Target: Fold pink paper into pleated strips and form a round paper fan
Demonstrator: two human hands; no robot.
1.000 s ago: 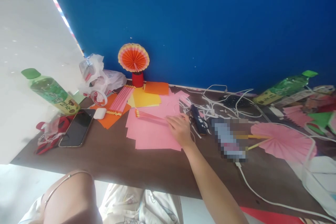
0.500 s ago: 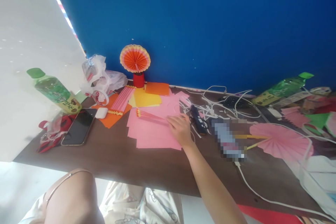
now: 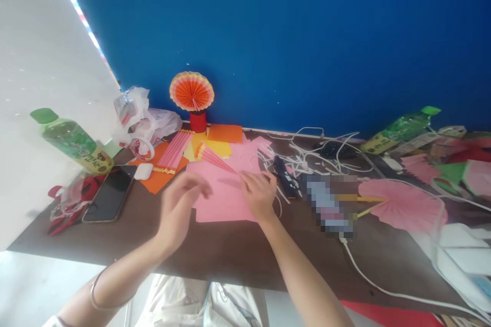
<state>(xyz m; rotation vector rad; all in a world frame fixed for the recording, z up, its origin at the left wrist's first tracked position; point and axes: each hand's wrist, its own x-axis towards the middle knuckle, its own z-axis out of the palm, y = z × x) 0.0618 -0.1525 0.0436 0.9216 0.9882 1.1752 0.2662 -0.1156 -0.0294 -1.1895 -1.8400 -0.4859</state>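
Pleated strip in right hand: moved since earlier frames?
Yes. The free end of the pleated strip has shifted up the picture against the yellow paper, now overlapping it in view; earlier it showed below it.

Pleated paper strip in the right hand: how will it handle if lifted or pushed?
The pleated paper strip is likely light: it's just folded paper. Probably stiff lengthwise: the right hand pinches one end and the rest juts out without visible sag. Likely springy sideways, since it fans out at the far end.

A green-capped bottle (image 3: 79, 144), a dark phone (image 3: 109, 195) (screen up) just beside it, and tangled white cables (image 3: 304, 165).
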